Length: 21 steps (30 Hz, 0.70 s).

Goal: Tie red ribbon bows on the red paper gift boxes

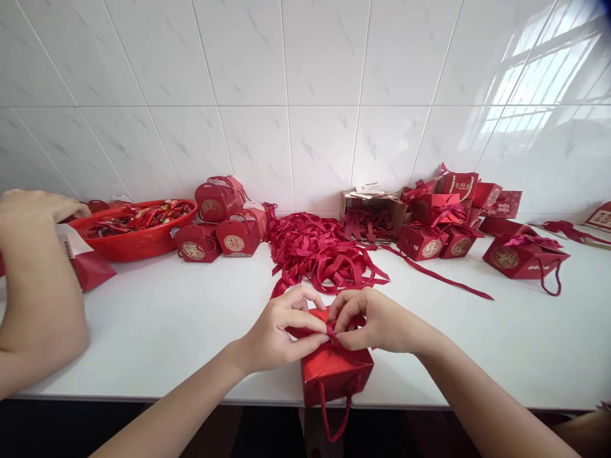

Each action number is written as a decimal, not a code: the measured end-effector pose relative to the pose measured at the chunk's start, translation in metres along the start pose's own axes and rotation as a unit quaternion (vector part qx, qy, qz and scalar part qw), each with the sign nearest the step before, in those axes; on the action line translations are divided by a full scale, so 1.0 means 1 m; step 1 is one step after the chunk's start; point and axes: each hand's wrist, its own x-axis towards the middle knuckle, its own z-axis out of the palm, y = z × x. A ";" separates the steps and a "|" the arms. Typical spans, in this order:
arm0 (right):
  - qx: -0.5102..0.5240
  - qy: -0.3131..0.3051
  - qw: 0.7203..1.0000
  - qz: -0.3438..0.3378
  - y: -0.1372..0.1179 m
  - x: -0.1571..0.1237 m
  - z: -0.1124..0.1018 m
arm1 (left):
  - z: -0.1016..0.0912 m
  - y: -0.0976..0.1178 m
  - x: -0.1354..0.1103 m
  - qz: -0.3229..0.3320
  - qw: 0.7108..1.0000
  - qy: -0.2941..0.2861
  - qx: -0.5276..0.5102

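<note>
A red gift box (329,369) stands at the table's front edge, its rope handle (334,426) hanging over the side. Across its top runs a red ribbon (331,332), gathered in the middle. My left hand (291,324) pinches the ribbon from the left, thumb and forefinger together. From the right, my right hand (365,320) grips the same ribbon with thumb and fingertips. Both hands touch above the box lid and cover part of the bow. Just behind them lies a heap of loose red ribbons (329,254).
Filled red boxes (233,238) are stacked at the back left beside a red basin (128,248) of wrapped sweets. Ribboned boxes (424,238) pile up at the back right, near a cardboard box (375,219). Another person's arm (42,286) reaches in at left.
</note>
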 end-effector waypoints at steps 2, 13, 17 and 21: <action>-0.005 0.027 1.000 -0.001 0.002 -0.004 -0.002 | -0.006 0.006 -0.002 -0.028 0.999 -0.008 0.022; -0.086 0.165 0.981 -0.053 0.010 -0.018 0.004 | -0.026 0.022 -0.002 -0.178 0.980 -0.092 0.008; -0.165 0.182 0.967 -0.065 0.012 -0.020 0.006 | -0.023 0.021 0.001 -0.188 0.970 -0.155 0.023; -0.275 0.209 0.936 -0.075 0.015 -0.025 0.005 | -0.027 0.023 0.001 -0.170 0.960 -0.151 0.160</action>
